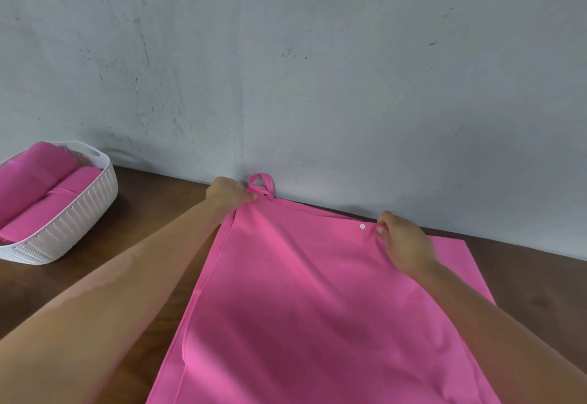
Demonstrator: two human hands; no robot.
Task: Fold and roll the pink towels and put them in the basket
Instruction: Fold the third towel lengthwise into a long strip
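Left hand [227, 193], right hand [401, 241] pinch far edge of towel [301, 302], frame center; basket [63, 229] left, rolled towels [41, 187] inside.

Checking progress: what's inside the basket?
Two rolled pink towels lie side by side in the white basket. Anything beneath them is covered, and its left end is out of frame.

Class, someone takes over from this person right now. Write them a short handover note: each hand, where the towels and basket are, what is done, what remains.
Left hand pinches the far left corner of the flat pink towel, beside its hanging loop.
Right hand pinches the far edge near the white snap.
The towel lies spread on the wooden table against the wall.
Done: rolled towels already lie in the white basket, far left.
Left: fold and roll this towel, then put it in the basket.
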